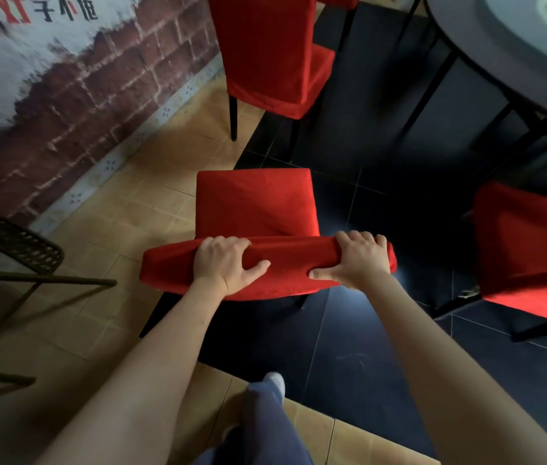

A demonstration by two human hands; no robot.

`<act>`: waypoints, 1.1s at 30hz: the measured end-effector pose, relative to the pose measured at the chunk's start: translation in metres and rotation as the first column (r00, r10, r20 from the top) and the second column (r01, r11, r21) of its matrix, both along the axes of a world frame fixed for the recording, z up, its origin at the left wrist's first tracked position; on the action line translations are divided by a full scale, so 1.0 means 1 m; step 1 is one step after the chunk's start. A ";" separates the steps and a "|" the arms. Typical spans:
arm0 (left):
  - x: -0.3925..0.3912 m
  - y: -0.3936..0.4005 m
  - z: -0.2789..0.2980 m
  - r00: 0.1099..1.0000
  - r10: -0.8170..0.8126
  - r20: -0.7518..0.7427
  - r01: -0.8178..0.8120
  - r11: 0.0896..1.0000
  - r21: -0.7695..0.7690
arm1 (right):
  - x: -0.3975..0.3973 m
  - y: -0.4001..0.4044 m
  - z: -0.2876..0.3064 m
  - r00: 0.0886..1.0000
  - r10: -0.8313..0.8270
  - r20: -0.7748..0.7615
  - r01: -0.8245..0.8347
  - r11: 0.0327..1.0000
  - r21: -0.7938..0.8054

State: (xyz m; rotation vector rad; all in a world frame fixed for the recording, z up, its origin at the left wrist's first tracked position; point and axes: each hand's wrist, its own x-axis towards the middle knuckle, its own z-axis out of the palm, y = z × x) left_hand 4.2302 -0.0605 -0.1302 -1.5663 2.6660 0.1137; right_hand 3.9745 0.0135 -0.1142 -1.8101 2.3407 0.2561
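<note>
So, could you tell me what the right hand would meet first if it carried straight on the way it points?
The right hand grips the chair back, so it meets that at once; beyond it, probably the seat, though depth is unclear.

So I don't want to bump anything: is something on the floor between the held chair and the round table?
Nothing visible lies on the dark tiles between the held chair and the round table. One red chair stands close on its right, a second chair ahead near the wall.
</note>
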 end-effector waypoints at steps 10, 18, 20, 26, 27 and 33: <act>-0.021 -0.076 0.002 1.000 0.008 0.025 -0.008 1.000 0.021 | -0.020 -0.074 0.005 0.998 0.029 0.056 -0.031 0.999 0.034; -0.019 -0.091 0.002 0.999 0.010 0.034 -0.011 1.000 0.018 | -0.018 -0.085 0.004 0.998 0.060 0.025 -0.059 0.998 -0.033; -0.017 -0.090 0.004 0.999 -0.003 0.038 0.002 1.000 0.025 | -0.015 -0.082 0.005 0.998 0.057 0.026 -0.056 0.998 -0.037; -0.007 -0.084 0.005 0.996 -0.077 0.044 0.076 0.997 0.012 | 0.002 -0.058 0.004 0.999 -0.016 0.052 0.018 0.999 -0.047; -0.005 -0.083 0.006 0.995 -0.093 0.042 0.092 0.996 0.014 | 0.006 -0.052 0.003 0.998 -0.032 0.056 0.035 0.998 -0.047; 0.009 -0.076 0.010 0.980 -0.198 0.000 0.198 0.980 0.032 | 0.033 -0.020 0.003 0.988 -0.142 0.063 0.145 0.989 -0.041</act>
